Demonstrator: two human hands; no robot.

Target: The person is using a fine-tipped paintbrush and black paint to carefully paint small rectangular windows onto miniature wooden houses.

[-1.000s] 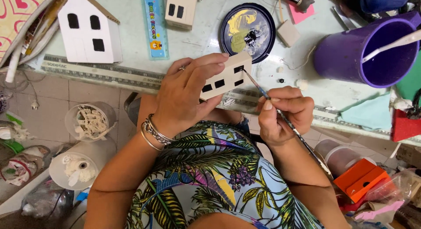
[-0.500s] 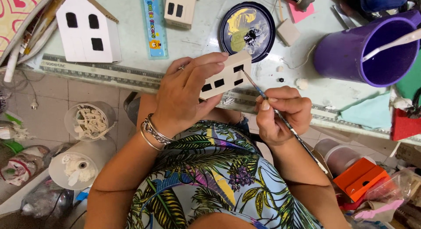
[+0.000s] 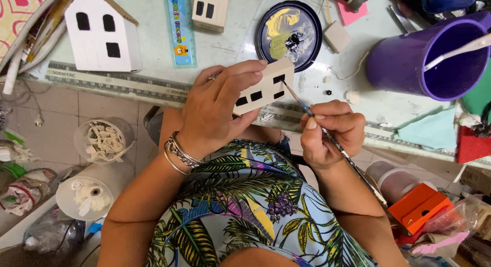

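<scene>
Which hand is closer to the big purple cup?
The right hand. It holds a thin paintbrush just below and to the left of the purple cup. The left hand is farther left, gripping the small cream house.

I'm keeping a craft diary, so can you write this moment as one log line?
left hand: holds small cream house | right hand: holds thin brush, tip at a black window | paint lid: on table behind

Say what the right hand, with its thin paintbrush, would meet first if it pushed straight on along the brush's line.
The right hand points its thin paintbrush up-left; the tip already sits at a black window on the small cream wooden house held by the left hand, so it would meet that first.
</scene>
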